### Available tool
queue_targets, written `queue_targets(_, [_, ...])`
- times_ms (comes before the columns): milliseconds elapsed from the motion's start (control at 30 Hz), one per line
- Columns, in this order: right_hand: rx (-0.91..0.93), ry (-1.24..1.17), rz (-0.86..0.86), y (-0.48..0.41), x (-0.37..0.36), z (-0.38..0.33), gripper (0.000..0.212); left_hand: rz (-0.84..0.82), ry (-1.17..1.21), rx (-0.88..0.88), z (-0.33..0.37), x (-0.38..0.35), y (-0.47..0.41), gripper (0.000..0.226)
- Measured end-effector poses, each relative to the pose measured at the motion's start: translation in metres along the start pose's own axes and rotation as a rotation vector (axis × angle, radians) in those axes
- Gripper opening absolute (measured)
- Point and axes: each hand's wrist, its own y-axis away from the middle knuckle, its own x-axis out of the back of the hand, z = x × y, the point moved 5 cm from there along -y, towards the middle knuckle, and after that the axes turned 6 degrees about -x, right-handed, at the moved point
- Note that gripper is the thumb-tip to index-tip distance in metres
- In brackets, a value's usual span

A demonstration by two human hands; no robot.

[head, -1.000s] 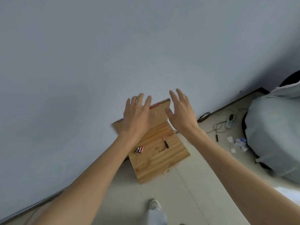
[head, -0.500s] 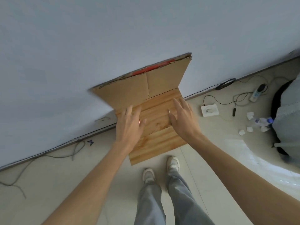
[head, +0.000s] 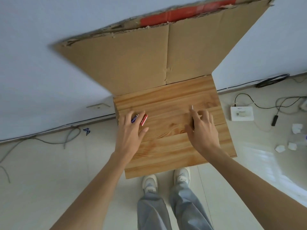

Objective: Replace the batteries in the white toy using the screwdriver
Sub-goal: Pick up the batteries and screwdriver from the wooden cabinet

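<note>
Our left hand (head: 131, 130) lies spread over two batteries (head: 139, 119) at the wooden bench's (head: 166, 146) left side; our right hand (head: 201, 128), fingers loosely open, reaches the screwdriver (head: 192, 112) — thin, stiff, light, best pinched at its dark handle. The batteries may roll. No white toy shows — only cardboard (head: 141, 60) beyond, cables (head: 269, 103) on the floor.

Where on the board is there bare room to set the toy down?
The board is bare in the middle, between the hands, and along the near edge. The far strip by the cardboard is free too. It is crowded at the batteries on the left and the screwdriver on the right.
</note>
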Motion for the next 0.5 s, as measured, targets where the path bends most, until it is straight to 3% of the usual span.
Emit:
queue_targets(167, [-0.017,0.005,0.027,-0.013,-0.02,0.012,0.064,0.021,-0.013,-0.003,-0.008,-0.021,-0.013,0.069])
queue_targets(500, [-0.025,-0.069,0.069,-0.031,-0.026,0.018,0.05,0.084,0.181,0.027,-0.01,-0.023,-0.024,0.044])
